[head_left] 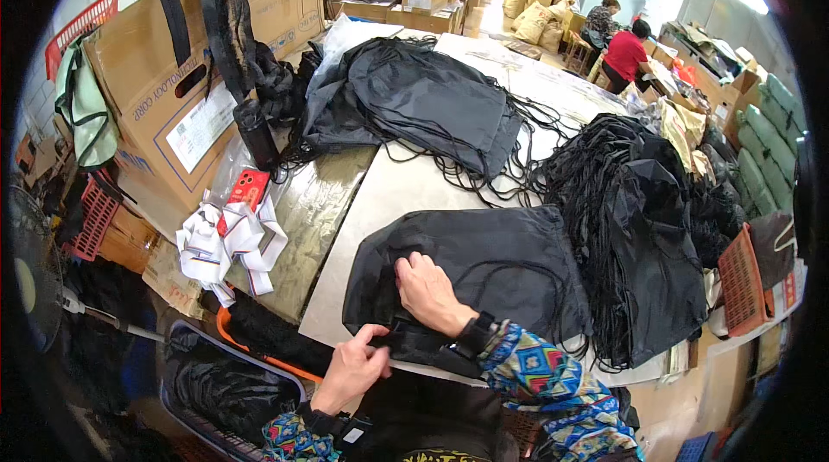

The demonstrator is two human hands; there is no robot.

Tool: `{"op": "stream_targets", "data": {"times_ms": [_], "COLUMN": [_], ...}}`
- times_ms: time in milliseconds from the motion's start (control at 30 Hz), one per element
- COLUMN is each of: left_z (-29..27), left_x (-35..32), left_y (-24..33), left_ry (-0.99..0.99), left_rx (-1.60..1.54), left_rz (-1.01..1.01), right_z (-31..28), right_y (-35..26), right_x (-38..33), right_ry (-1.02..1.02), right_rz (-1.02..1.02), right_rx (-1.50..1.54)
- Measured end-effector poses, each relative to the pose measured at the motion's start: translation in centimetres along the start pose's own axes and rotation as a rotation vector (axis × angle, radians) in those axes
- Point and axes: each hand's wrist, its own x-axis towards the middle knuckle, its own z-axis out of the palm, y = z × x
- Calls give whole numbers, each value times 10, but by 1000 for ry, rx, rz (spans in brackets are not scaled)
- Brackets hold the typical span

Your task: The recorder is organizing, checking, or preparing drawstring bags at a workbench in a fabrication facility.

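Note:
A black drawstring bag point(484, 246) lies flat on the table in front of me, its cords toward the right end. My right hand point(427, 294) rests on its left part, fingers bent and closed on the fabric. At the near left corner of the bag, my left hand point(352, 369) is closed, with thumb and forefinger pinching the dark edge. The exact grip of both hands is partly hidden. Beyond lies a pile of similar black bags point(432, 99) with loose cords. To the right, a heap of black bags point(648, 246) hangs over the table edge.
White striped webbing point(229, 242) and a red phone-like item point(249, 188) lie left, beside a large cardboard box point(155, 91). A basket of black fabric point(224, 384) stands below the left table edge. A red basket point(744, 281) is at right. Two seated people work farther back.

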Motion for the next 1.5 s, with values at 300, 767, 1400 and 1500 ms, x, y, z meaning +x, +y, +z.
{"op": "stream_targets", "data": {"times_ms": [300,767,1400,1500], "left_z": [20,15,36,37], "left_x": [3,-45,-42,-43], "left_y": [-17,-20,-3,-1], "left_ry": [168,279,291,303], "left_rx": [-555,-924,-792,-740], "left_rz": [-111,-183,-249,-207], "right_z": [10,-28,-36,-33], "right_y": [-35,-40,-76,-78], "right_x": [-27,-36,-117,-117], "right_ry": [-43,199,172,166], "right_rz": [-186,54,89,75], "right_rx": [404,627,536,533]}}
